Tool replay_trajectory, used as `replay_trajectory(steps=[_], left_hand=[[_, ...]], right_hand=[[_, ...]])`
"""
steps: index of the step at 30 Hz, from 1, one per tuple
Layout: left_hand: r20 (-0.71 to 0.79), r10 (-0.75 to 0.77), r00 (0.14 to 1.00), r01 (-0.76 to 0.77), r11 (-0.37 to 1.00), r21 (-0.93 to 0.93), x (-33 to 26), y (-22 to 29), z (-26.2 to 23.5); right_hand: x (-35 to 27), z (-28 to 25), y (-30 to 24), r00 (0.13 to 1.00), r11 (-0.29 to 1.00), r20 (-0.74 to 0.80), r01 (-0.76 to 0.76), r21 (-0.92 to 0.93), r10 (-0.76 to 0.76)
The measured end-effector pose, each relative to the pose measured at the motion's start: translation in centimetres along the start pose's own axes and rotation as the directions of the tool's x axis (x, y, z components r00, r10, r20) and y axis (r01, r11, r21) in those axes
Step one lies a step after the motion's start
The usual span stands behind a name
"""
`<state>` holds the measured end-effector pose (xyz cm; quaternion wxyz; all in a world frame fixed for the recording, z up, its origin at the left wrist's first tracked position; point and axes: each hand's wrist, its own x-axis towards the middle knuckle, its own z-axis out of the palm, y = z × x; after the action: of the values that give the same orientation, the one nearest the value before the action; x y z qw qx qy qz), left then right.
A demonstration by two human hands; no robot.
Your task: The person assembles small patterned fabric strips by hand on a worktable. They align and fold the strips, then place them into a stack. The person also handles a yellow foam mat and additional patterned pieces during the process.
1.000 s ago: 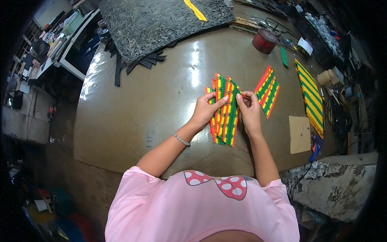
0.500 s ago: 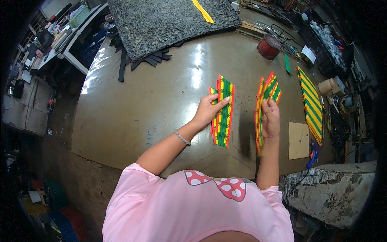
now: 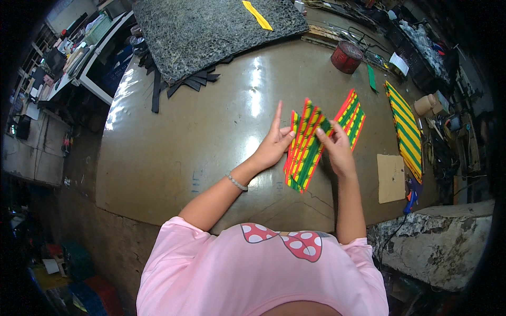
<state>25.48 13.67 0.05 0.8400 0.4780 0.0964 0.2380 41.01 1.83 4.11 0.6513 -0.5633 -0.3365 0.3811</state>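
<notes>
In front of me is a fanned bunch of flat, slant-ended strips (image 3: 305, 158), striped red, yellow and green. My right hand (image 3: 339, 150) grips their right side, thumb on top. At the left edge of the bunch, my left hand (image 3: 274, 147) pinches a strip between thumb and curled fingers, its index finger stretched out. Just beyond the right hand is a second group of like strips (image 3: 354, 118); whether it lies on the table or touches the fingers I cannot tell. The right hand's curled fingers are partly hidden behind the bunch.
The glossy brown table (image 3: 158, 158) carries a dark mottled slab (image 3: 221, 39) with a yellow strip (image 3: 257, 16). Black strips (image 3: 195, 83) poke out beneath it. To the right are a red tin (image 3: 347, 58), a green strip (image 3: 372, 79), yellow-green striped pieces (image 3: 405, 134), tan card (image 3: 391, 179) and a blue glue gun (image 3: 411, 200).
My right hand has moved left, bringing the strips together into one fanned bunch at my left hand. A group of strips now shows apart behind it. The left index finger has straightened.
</notes>
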Motion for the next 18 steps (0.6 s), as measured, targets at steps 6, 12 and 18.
replay_trajectory(steps=[6, 12, 18], left_hand=[[-0.016, -0.120, 0.993, 0.119, 0.992, -0.043, 0.2, 0.3, -0.4], [-0.116, -0.050, 0.992, 0.049, 0.999, -0.006, 0.4, 0.0, -0.3], [-0.219, -0.005, 0.976, -0.008, 0.998, -0.057, 0.8, 0.2, -1.4]], right_hand=[[-0.1, -1.3, -1.7, 0.993, 0.998, -0.108, 0.051, 0.043, -0.046], [0.2, -1.6, -0.9, 0.968, 0.990, -0.217, 0.109, -0.087, -0.125], [-0.1, -5.6, -2.6, 0.985, 0.933, -0.166, 0.111, 0.342, -0.057]])
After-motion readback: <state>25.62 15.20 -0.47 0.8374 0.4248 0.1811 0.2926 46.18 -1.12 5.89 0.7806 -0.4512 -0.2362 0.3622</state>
